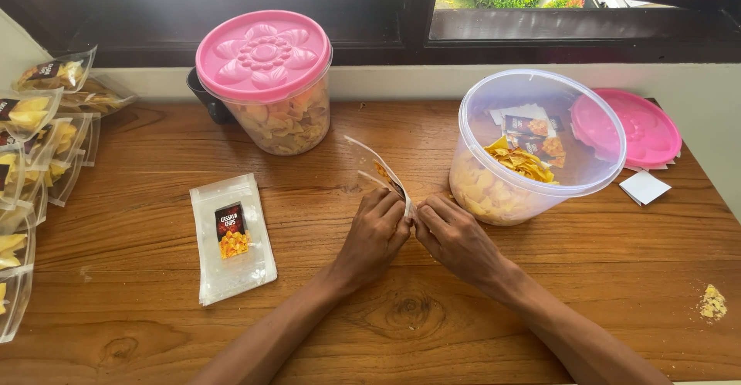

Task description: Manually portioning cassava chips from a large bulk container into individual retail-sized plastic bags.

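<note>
My left hand [376, 234] and my right hand [455, 234] meet at the middle of the wooden table [540, 277], both pinching the near end of a small clear plastic pouch [376, 166] with a dark label. The pouch stands on edge between them and points away toward the back. Just right of my right hand an open clear tub [532, 145] holds yellow chips and several small labels. A flat stack of empty labelled pouches [231, 237] lies to the left of my left hand.
A closed tub with a pink lid [264, 54], full of chips, stands at the back. A loose pink lid [629, 126] and a white paper slip [644, 187] lie at right. Filled chip pouches [35, 142] line the left edge. Crumbs [712, 302] sit far right.
</note>
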